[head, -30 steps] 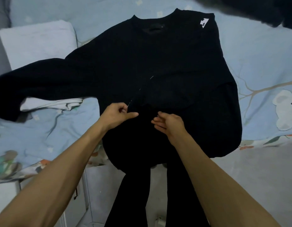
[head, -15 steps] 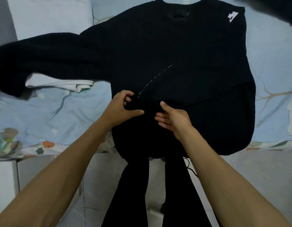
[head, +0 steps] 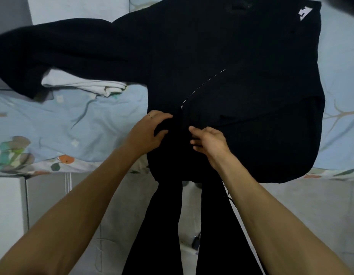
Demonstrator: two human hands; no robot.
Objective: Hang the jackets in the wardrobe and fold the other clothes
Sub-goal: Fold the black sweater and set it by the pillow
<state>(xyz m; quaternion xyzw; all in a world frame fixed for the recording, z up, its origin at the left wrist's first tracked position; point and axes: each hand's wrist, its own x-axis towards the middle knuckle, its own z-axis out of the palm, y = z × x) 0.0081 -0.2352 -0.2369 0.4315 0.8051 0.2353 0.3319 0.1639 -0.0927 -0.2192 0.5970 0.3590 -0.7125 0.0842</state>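
1. A black sweater (head: 241,56) lies spread on the bed (head: 92,124), neck at the top of the view and hem hanging a little over the bed's near edge.
2. Its one sleeve (head: 63,50) stretches out to the left, across a white folded cloth (head: 86,84) and a pale pillow (head: 76,8).
3. A small white logo patch (head: 304,13) sits near the shoulder at the upper right; its mark is too small to read. A darker label inside the neck cannot be read either.
4. A thin white dashed thread (head: 203,86) runs slantwise across the chest of the sweater.
5. The left hand (head: 150,132), a ring on one finger, grips a bunch of the black cloth near the lower middle, fingers curled round it.
6. The right hand (head: 209,139) is just beside it, fingers bent with their tips on the cloth; whether it pinches the cloth I cannot tell.
7. The bed sheet is light blue with printed branches and leaves.
8. The person's black trousers (head: 168,225) show below, over a pale tiled floor (head: 311,205).
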